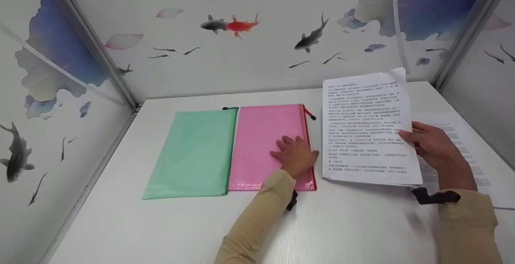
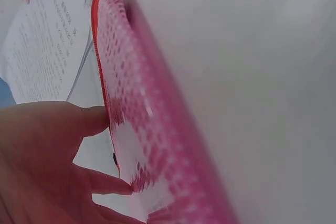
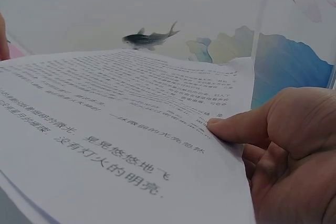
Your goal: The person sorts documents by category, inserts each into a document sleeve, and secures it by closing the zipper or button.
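My left hand (image 1: 295, 156) rests with spread fingers on a pink zip document pouch (image 1: 263, 135) that lies on the table. In the left wrist view its fingertips touch the pouch near the red zip edge (image 2: 100, 66). A stack of printed sheets (image 1: 364, 135) is raised at a tilt to the right of the pouch. My right hand (image 1: 436, 147) pinches the right edge of that stack, thumb on the printed face and the other fingers behind. The right wrist view shows the thumb (image 3: 231, 127) pressed on the top sheet (image 3: 157, 129).
A green zip pouch (image 1: 191, 151) lies directly left of the pink one. More printed paper (image 1: 474, 167) lies on the white table (image 1: 342, 223) under and beyond my right hand. Panels painted with fish and petals (image 1: 257, 62) enclose the table at the back and sides.
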The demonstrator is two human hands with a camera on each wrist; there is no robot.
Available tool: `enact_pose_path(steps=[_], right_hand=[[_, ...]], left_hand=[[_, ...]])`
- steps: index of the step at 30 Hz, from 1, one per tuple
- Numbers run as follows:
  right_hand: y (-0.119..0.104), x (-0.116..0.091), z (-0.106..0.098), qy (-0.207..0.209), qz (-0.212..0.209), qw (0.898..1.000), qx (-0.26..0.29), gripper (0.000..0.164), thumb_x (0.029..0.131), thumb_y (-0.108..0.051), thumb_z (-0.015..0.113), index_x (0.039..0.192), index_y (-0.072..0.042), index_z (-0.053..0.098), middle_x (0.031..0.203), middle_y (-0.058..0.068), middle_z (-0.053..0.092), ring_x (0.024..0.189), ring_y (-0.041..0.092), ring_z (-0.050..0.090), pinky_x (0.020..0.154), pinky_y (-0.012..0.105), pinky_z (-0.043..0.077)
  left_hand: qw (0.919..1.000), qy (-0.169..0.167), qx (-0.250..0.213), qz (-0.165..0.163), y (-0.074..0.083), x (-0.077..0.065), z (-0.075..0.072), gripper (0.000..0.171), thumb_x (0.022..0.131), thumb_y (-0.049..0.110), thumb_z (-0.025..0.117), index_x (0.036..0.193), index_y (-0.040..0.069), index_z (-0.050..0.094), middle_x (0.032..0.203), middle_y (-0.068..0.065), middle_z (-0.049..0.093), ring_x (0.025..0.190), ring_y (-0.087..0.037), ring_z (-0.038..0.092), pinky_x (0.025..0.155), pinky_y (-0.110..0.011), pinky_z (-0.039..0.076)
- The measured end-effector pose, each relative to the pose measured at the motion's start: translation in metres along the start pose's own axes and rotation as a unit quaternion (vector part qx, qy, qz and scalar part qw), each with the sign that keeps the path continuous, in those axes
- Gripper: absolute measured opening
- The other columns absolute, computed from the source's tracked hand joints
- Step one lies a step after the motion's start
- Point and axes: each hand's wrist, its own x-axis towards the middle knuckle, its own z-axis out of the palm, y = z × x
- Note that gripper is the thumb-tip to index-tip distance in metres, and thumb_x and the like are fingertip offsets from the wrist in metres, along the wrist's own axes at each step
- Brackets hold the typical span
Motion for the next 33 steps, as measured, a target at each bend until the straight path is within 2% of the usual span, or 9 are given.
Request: enact_pose_path(steps=[5,10,14,16,21,24,27,30,33], right_hand=[[0.001,0.001,-0.002,0.000,-0.004,1.000,-0.005,0.071,0.095,-0.027,0.069,0.151,-0.009,0.031,0.094,-0.016,0.074,0.084,0.007,0.072,0.072,0.023,0.060],[0.002,0.001,-0.002,0.000,-0.004,1.000,-0.020,0.075,0.095,-0.029,0.069,0.154,-0.008,0.028,0.095,-0.017,0.073,0.085,0.007,0.072,0.073,0.024,0.060],[0.001,0.001,-0.002,-0.002,-0.004,1.000,-0.024,0.075,0.095,-0.031,0.069,0.154,-0.009,0.028,0.095,-0.018,0.073,0.086,0.007,0.072,0.074,0.023,0.060],[0.001,0.000,-0.001,-0.006,-0.008,1.000,-0.014,0.073,0.095,-0.030,0.069,0.153,-0.010,0.031,0.095,-0.017,0.073,0.086,0.007,0.072,0.074,0.023,0.060],[0.000,-0.001,0.001,-0.016,-0.024,0.999,0.018,0.059,0.094,-0.024,0.070,0.143,-0.012,0.041,0.096,-0.014,0.075,0.085,0.007,0.073,0.071,0.024,0.059],[0.001,-0.001,0.001,-0.015,-0.026,0.999,0.015,0.062,0.094,-0.024,0.070,0.145,-0.011,0.038,0.096,-0.015,0.075,0.085,0.007,0.072,0.071,0.024,0.058],[0.001,-0.001,0.001,-0.015,-0.026,0.999,0.011,0.070,0.094,-0.025,0.069,0.151,-0.008,0.031,0.096,-0.016,0.074,0.085,0.006,0.071,0.072,0.023,0.058],[0.002,-0.001,0.000,-0.015,-0.025,0.999,0.012,0.075,0.094,-0.025,0.069,0.153,-0.006,0.027,0.095,-0.016,0.074,0.085,0.006,0.071,0.072,0.023,0.058],[0.002,0.000,0.000,-0.015,-0.023,1.000,0.010,0.078,0.094,-0.026,0.070,0.155,-0.005,0.025,0.095,-0.017,0.074,0.086,0.005,0.071,0.072,0.023,0.058]], left_hand=[[0.9999,-0.002,0.010,-0.006,0.001,0.000,-0.001,0.059,0.098,0.045,0.056,0.147,0.012,0.049,0.159,-0.021,0.036,0.141,-0.040,0.035,0.111,-0.065,0.033],[0.9989,0.025,0.040,0.006,0.000,0.001,0.002,0.045,0.100,0.033,0.052,0.139,0.010,0.059,0.149,-0.022,0.048,0.130,-0.040,0.049,0.104,-0.059,0.045],[0.9935,0.058,0.095,0.024,0.002,0.002,0.003,0.036,0.099,0.032,0.056,0.124,0.009,0.070,0.130,-0.020,0.063,0.111,-0.035,0.062,0.089,-0.046,0.058],[0.9925,0.065,0.100,0.027,0.002,0.002,0.002,0.033,0.099,0.032,0.057,0.116,0.007,0.073,0.118,-0.017,0.065,0.101,-0.031,0.062,0.081,-0.039,0.060],[0.9983,0.049,0.026,0.020,0.001,0.000,-0.007,0.028,0.100,0.023,0.054,0.106,0.003,0.073,0.107,-0.016,0.059,0.095,-0.027,0.053,0.077,-0.037,0.056],[0.9982,0.033,0.020,0.046,0.000,0.000,-0.013,0.026,0.100,0.020,0.053,0.104,0.003,0.073,0.105,-0.015,0.065,0.096,-0.027,0.058,0.083,-0.037,0.055],[0.9971,0.020,0.001,0.073,-0.002,0.002,-0.018,0.020,0.099,0.016,0.055,0.093,0.004,0.070,0.087,-0.007,0.067,0.084,-0.021,0.060,0.080,-0.032,0.053],[0.9942,0.001,-0.084,0.068,-0.007,0.005,-0.020,0.016,0.097,0.011,0.057,0.082,0.006,0.061,0.070,-0.003,0.053,0.066,-0.016,0.051,0.062,-0.026,0.047],[0.9824,-0.012,-0.181,0.044,-0.012,0.007,-0.020,0.014,0.096,0.006,0.057,0.082,0.004,0.056,0.068,-0.003,0.046,0.058,-0.016,0.050,0.050,-0.024,0.044]])
